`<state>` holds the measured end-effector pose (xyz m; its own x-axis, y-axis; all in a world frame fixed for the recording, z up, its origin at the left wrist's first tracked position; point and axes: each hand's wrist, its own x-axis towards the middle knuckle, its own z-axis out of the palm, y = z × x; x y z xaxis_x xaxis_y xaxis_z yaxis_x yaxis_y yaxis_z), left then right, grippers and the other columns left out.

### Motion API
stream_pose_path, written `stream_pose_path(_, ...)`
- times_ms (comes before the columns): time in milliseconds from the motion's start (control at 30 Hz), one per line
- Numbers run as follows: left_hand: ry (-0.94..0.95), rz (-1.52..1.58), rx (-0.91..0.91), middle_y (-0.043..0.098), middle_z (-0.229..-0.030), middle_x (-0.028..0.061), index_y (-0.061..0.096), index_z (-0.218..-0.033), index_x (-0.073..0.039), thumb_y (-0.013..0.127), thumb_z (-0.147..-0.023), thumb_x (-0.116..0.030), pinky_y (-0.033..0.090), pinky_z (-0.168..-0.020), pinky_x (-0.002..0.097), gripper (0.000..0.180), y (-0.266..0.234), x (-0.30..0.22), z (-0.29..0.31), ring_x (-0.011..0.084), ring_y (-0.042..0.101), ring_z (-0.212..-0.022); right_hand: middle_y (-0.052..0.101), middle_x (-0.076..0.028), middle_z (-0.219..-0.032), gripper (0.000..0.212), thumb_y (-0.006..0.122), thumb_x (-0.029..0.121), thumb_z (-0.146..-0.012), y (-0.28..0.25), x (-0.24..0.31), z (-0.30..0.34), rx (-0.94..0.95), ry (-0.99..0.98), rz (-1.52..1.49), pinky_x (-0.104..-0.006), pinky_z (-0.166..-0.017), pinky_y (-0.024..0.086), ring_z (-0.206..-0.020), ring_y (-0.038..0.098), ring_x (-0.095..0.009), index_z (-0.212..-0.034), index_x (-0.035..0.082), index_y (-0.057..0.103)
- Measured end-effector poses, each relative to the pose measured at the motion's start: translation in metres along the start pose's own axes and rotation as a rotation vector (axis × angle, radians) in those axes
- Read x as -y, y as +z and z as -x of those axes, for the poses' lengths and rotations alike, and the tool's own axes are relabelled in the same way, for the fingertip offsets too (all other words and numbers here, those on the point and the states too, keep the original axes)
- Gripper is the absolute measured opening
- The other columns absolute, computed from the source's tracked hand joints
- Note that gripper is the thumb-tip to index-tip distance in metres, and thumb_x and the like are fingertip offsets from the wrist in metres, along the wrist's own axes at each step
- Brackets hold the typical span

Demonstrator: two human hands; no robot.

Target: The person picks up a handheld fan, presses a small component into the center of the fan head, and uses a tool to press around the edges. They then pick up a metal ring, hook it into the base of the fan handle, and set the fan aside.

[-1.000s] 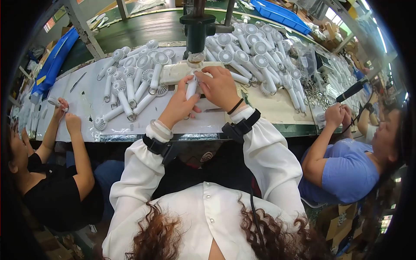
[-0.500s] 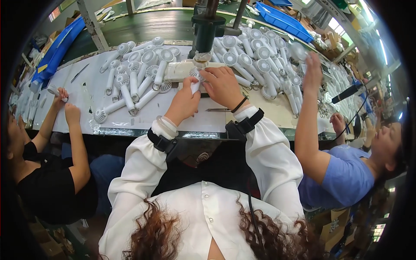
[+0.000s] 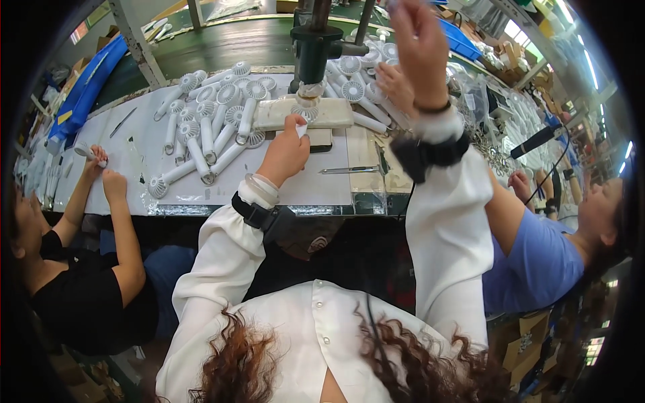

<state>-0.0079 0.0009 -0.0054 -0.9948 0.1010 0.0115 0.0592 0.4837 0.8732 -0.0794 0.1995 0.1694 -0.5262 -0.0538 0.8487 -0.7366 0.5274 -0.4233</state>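
Observation:
My left hand [image 3: 287,154] is closed on the handle of a white handheld fan [image 3: 306,113]. The fan's round ribbed head lies below the tip of a dark green press [image 3: 314,57], over a pale block [image 3: 274,114]. My right hand [image 3: 422,50] is raised to the right of the press, near the top of the view. Its fingers are curled and partly cut off by the upper edge, so what they grip is hidden. White handheld fans lie heaped to the left [image 3: 215,114] and right [image 3: 359,80] of the press.
Tweezers [image 3: 349,170] lie near the table's front edge, and a thin pointed tool [image 3: 123,121] farther left. A co-worker's hand [image 3: 396,87] reaches into the right pile. Another person's hand [image 3: 94,161] at left holds a white part. Behind runs a green belt [image 3: 222,43].
My right hand has left the fan and risen up and right. My left hand stays on the fan under the press. The right co-worker's hand has moved left into the pile.

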Motion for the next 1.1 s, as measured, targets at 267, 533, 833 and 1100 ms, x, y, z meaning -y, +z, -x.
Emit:
stream_pose_path(267, -0.008, -0.004, -0.031, 0.063, -0.069, 0.021, 0.036, -0.117, -0.009, 0.045, -0.09, -0.013, 0.051, -0.058, 0.0464, 0.029, -0.004, 0.003, -0.005, 0.0339, 0.063, -0.054, 0.062, -0.008, -0.109, 0.042, 0.047, 0.039, -0.1, 0.018, 0.079, -0.082, 0.002, 0.318, -0.455, -0.0248, -0.073, 0.049, -0.089, 0.062, -0.018, -0.124, 0.005, 0.052)
stream_pose_path(533, 0.011, -0.039, -0.028, 0.064, -0.07, 0.0202, 0.037, -0.118, -0.007, 0.045, -0.09, -0.013, 0.051, -0.059, 0.0456, 0.031, -0.001, 0.007, -0.009, 0.0329, 0.064, -0.055, 0.061, -0.004, -0.08, 0.055, 0.054, 0.05, -0.093, -0.024, 0.056, -0.028, -0.106, 0.408, -1.196, -0.0303, -0.066, 0.045, -0.071, 0.056, -0.014, -0.109, -0.002, 0.063)
stream_pose_path(833, -0.092, 0.046, -0.017, 0.065, -0.073, 0.0202, 0.034, -0.118, -0.002, 0.05, -0.091, -0.018, 0.052, -0.05, 0.039, 0.036, -0.006, -0.009, 0.0, 0.0274, 0.064, -0.049, 0.056, 0.0, -0.063, 0.019, 0.08, 0.016, -0.068, -0.035, 0.052, 0.117, 0.842, -0.201, 0.002, -0.0328, -0.074, 0.044, -0.068, 0.054, -0.02, -0.085, 0.011, 0.072)
stream_pose_path(1100, -0.125, 0.069, -0.05, 0.065, -0.078, 0.0211, 0.033, -0.114, 0.003, 0.054, -0.091, -0.023, 0.053, -0.049, 0.0355, 0.041, -0.002, 0.002, -0.005, 0.025, 0.065, -0.049, 0.056, 0.001, -0.063, 0.01, 0.076, 0.012, -0.07, 0.001, 0.002, 0.17, 0.551, -0.471, 0.089, -0.0364, -0.078, 0.046, -0.069, 0.053, -0.022, -0.076, 0.012, 0.068)
